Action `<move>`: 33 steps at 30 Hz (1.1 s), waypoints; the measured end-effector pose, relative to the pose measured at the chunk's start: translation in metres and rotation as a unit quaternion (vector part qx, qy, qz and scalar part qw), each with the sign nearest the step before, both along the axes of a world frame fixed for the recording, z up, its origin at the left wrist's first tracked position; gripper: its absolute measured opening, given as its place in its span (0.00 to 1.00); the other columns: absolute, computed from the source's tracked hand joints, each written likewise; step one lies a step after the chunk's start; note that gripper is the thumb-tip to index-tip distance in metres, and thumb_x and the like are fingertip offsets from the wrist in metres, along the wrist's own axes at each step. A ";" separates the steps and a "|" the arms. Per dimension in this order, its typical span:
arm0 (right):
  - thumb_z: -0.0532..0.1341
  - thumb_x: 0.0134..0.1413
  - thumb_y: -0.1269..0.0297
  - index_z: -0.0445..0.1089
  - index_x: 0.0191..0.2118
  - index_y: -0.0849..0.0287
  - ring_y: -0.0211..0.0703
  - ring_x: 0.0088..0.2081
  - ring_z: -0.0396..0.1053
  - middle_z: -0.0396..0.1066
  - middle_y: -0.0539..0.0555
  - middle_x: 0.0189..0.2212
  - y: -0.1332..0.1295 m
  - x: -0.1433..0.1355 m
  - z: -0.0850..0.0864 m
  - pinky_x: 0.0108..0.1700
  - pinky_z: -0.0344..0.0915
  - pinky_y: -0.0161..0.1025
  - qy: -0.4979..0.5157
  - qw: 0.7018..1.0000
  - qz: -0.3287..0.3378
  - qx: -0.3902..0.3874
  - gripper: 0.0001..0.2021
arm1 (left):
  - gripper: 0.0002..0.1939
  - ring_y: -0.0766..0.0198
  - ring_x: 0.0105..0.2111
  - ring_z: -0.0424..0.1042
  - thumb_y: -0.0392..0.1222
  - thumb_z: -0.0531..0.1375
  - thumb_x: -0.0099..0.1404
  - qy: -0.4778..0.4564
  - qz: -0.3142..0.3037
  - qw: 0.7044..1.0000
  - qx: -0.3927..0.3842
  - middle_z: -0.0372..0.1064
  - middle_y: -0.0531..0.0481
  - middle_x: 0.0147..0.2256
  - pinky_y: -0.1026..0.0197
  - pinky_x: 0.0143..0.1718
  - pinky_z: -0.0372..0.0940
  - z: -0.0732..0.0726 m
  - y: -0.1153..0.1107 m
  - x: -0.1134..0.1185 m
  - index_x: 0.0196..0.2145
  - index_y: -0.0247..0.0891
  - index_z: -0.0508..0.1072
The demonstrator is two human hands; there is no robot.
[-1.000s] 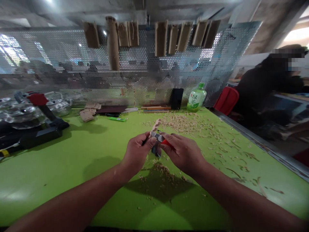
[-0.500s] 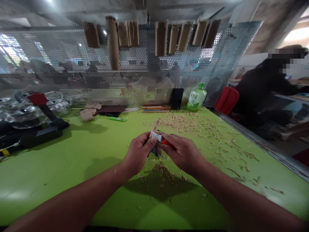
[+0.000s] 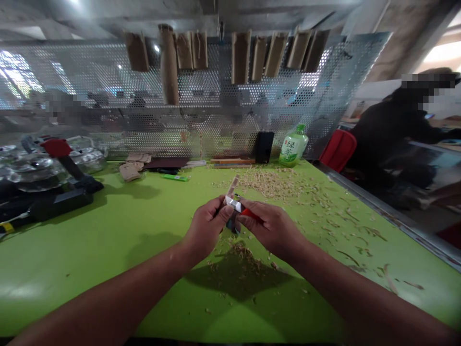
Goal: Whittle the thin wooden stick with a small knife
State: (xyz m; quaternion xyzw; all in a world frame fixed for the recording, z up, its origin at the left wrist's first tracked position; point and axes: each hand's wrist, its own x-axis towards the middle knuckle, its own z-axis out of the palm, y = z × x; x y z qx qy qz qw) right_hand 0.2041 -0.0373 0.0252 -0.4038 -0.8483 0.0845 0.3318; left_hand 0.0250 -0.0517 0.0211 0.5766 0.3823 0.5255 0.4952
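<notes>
Both hands meet over the middle of the green table [image 3: 108,226]. My left hand [image 3: 207,223] is closed on a narrow wooden strip [image 3: 234,183], whose far end points away from me. Between the hands a pale, shiny blade [image 3: 236,204] lies across the strip, with my left thumb against it. My right hand [image 3: 275,228] grips the red handle [image 3: 251,214] of this cutter. The lower end of the strip is hidden by my fingers. Beneath the hands lies a small heap of wood shavings [image 3: 245,253].
More shavings [image 3: 270,183] spread behind and to the right. A green-capped bottle [image 3: 293,145] and a black upright object [image 3: 264,147] stand at the back. A black and red tool [image 3: 57,197] lies left. A person [image 3: 389,120] sits at the right.
The blade has tilted slightly and catches more light. Both hands have stayed almost where they were, with the same hold.
</notes>
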 end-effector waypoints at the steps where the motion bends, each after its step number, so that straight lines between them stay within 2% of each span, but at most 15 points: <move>1: 0.55 0.62 0.58 0.71 0.51 0.54 0.41 0.35 0.72 0.76 0.54 0.37 0.001 0.000 0.000 0.36 0.65 0.36 0.012 1.000 0.010 -0.009 0.15 | 0.15 0.75 0.17 0.50 0.50 0.60 0.63 0.003 0.000 1.000 -0.001 0.54 0.60 0.18 0.69 0.20 0.53 0.001 0.000 0.000 0.38 0.35 0.73; 3: 0.55 0.62 0.58 0.71 0.50 0.54 0.42 0.36 0.73 0.76 0.54 0.38 0.001 0.000 0.000 0.37 0.66 0.37 0.013 1.000 0.012 -0.012 0.15 | 0.14 0.75 0.17 0.50 0.49 0.60 0.63 0.012 0.008 1.000 -0.001 0.54 0.60 0.18 0.69 0.20 0.53 0.003 -0.001 -0.001 0.38 0.34 0.74; 7: 0.54 0.63 0.57 0.71 0.51 0.55 0.45 0.38 0.73 0.76 0.56 0.42 -0.001 0.000 0.003 0.37 0.65 0.38 -0.038 0.999 -0.029 0.022 0.16 | 0.13 0.74 0.17 0.51 0.48 0.60 0.64 0.021 0.026 0.999 0.004 0.54 0.59 0.18 0.69 0.20 0.53 0.006 -0.002 0.002 0.32 0.33 0.74; 13: 0.53 0.63 0.56 0.69 0.53 0.56 0.46 0.33 0.72 0.76 0.57 0.37 -0.004 0.000 0.003 0.31 0.62 0.38 -0.095 0.989 -0.081 0.078 0.18 | 0.12 0.75 0.16 0.51 0.47 0.60 0.63 0.012 0.038 0.999 -0.003 0.54 0.60 0.17 0.69 0.19 0.52 0.004 0.001 0.003 0.32 0.33 0.73; 16: 0.54 0.62 0.57 0.69 0.53 0.56 0.44 0.34 0.72 0.76 0.56 0.39 -0.001 0.000 0.000 0.33 0.63 0.37 -0.052 0.997 -0.047 0.043 0.18 | 0.14 0.75 0.17 0.50 0.50 0.60 0.63 0.004 0.013 1.000 -0.004 0.54 0.60 0.18 0.70 0.18 0.51 0.001 0.002 0.001 0.35 0.34 0.73; 20: 0.55 0.62 0.58 0.71 0.50 0.55 0.41 0.34 0.72 0.76 0.54 0.36 0.004 0.001 -0.003 0.35 0.64 0.36 0.014 0.999 0.016 -0.028 0.15 | 0.15 0.75 0.17 0.50 0.51 0.59 0.64 0.001 -0.004 1.000 -0.008 0.54 0.59 0.19 0.70 0.19 0.51 0.000 0.002 -0.001 0.37 0.35 0.72; 24: 0.55 0.62 0.58 0.71 0.51 0.55 0.42 0.35 0.72 0.76 0.54 0.36 0.005 0.002 -0.003 0.36 0.65 0.37 0.023 0.999 0.019 -0.038 0.16 | 0.16 0.75 0.19 0.52 0.51 0.59 0.64 -0.004 -0.027 0.999 -0.023 0.58 0.58 0.22 0.70 0.21 0.54 -0.002 0.001 -0.002 0.41 0.36 0.72; 29: 0.55 0.62 0.58 0.70 0.52 0.53 0.43 0.36 0.73 0.76 0.55 0.37 0.003 0.001 0.000 0.36 0.66 0.38 -0.003 1.000 0.001 -0.019 0.16 | 0.19 0.75 0.19 0.53 0.52 0.58 0.64 0.002 -0.024 1.000 -0.011 0.60 0.57 0.23 0.69 0.22 0.54 -0.002 0.003 -0.002 0.46 0.37 0.71; 33: 0.54 0.62 0.57 0.70 0.52 0.55 0.45 0.38 0.73 0.76 0.56 0.40 0.001 0.000 0.001 0.39 0.67 0.40 -0.010 1.000 -0.009 -0.005 0.17 | 0.16 0.74 0.18 0.50 0.51 0.58 0.64 0.024 -0.008 1.000 -0.001 0.55 0.59 0.20 0.69 0.21 0.53 0.001 0.002 -0.001 0.41 0.35 0.73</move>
